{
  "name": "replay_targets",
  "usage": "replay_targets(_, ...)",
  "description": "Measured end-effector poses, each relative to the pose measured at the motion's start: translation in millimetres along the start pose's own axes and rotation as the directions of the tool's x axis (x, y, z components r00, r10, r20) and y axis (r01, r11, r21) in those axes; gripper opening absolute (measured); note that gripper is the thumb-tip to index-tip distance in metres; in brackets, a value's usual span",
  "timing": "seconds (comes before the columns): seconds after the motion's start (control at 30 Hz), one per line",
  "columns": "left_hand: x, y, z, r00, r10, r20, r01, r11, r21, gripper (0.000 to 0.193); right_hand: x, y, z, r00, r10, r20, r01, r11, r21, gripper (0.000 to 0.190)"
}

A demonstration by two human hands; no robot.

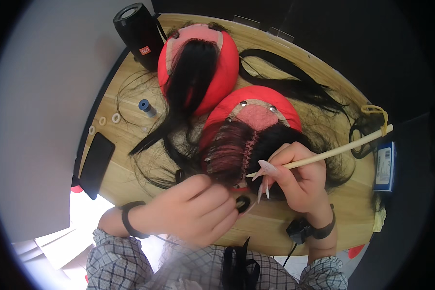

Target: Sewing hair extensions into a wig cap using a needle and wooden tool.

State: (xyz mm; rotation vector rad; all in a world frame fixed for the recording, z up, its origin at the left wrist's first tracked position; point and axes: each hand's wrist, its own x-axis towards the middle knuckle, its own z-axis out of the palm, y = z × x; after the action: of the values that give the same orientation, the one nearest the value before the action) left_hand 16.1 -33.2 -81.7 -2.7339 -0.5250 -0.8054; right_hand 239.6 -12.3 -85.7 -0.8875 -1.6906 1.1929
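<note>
A red wig block (pixel 290 107) with a pinned mesh cap bears black hair (pixel 224 148), parted down the middle along a pink strip of mesh. My right hand (pixel 301 174) grips a thin pale wooden stick (pixel 333 152), its narrow tip at the lower end of the parting. A yellow rubber band (pixel 382 114) is looped at the stick's far end. My left hand (pixel 199 208) lies at the near left edge of the block, its fingers bent and close together by the hair; what is between its fingertips is hidden. A small dark ring-shaped thing (pixel 243 204) shows beside it.
Behind left stands a second red wig block (pixel 228 72) with black hair, beside a black cylindrical speaker (pixel 139 40). A loose hair bundle (pixel 290 69), blue spool (pixel 146 107), small rings (pixel 116 117), black phone (pixel 97 163), blue-white box (pixel 384 166) and black plug (pixel 298 230) lie around.
</note>
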Motion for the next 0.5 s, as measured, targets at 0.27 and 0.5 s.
replay_targets(0.27, 0, 3, 13, 0.993, -0.081, 0.085, 0.073, 0.992, 0.099, 0.010, -2, 0, 0, 1.000, 0.023, -0.008, -0.023, 1.000, 0.018, 0.007)
replay_targets(0.5, 2, 5, 19, 0.992, -0.116, 0.049, 0.107, 0.981, 0.163, 0.013, -1, 1, 0, 0.999, 0.038, -0.007, -0.037, 0.998, 0.054, 0.008)
